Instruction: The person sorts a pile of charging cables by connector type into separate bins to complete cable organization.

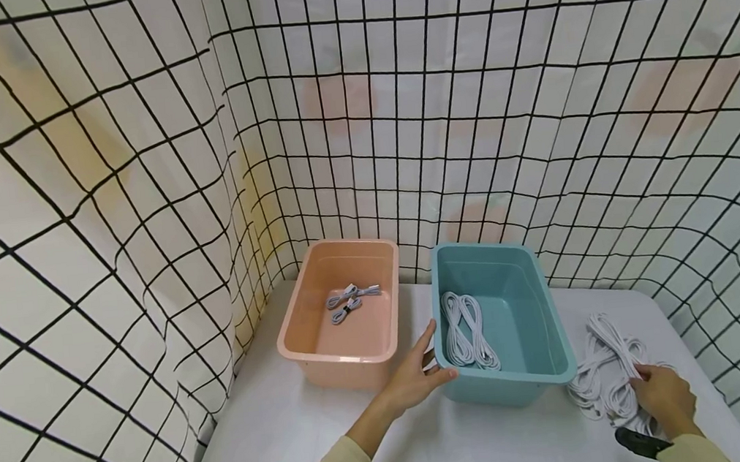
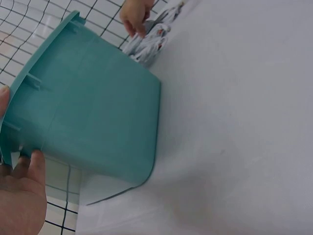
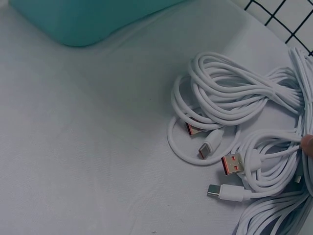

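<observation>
My left hand (image 1: 411, 383) holds the near left corner of a teal plastic bin (image 1: 512, 387), thumb at the front rim and fingers along the left side. In the left wrist view, fingers (image 2: 35, 169) lie against the wall under the rim. Inside the bin, at its left, are coiled white cables (image 1: 465, 333). Right of the bin, my right hand (image 1: 667, 397) pinches a white USB cable bundle (image 1: 607, 335) on top of a pile. The right wrist view shows coiled USB cables (image 3: 230, 93) with metal plugs; only a fingertip (image 3: 308, 144) appears there.
A peach bin (image 1: 350, 376) stands left of the teal one, holding small grey cable bundles (image 1: 348, 308). Both stand on a white-covered table (image 1: 262, 431). Black netting (image 1: 400, 118) over white sheeting encloses the back and sides.
</observation>
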The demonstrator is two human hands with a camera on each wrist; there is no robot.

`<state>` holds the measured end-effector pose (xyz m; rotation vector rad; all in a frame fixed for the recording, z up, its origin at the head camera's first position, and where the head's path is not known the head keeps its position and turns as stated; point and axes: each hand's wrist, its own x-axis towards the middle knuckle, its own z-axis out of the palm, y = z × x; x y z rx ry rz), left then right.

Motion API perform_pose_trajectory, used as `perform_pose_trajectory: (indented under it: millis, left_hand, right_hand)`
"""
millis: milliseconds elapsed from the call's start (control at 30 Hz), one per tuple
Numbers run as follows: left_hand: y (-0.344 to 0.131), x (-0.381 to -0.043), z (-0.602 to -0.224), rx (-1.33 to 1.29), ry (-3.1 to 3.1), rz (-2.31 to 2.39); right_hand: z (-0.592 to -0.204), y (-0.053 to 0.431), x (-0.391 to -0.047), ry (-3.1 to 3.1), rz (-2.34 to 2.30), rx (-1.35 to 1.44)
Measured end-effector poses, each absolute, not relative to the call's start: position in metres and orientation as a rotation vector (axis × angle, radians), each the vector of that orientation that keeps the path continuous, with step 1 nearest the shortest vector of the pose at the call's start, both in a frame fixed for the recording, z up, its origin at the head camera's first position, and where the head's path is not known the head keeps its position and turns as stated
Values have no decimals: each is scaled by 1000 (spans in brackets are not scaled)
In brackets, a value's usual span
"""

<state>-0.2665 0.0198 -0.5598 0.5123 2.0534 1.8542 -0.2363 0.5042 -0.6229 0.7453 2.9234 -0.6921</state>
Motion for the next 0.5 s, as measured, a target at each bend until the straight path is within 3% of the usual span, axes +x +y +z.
perform_pose_trajectory:
  millis: [500]
  left_hand:
    - [21, -266, -559, 523, 2046, 1869]
  right_hand:
    - [-623, 511, -230, 3035, -791, 741]
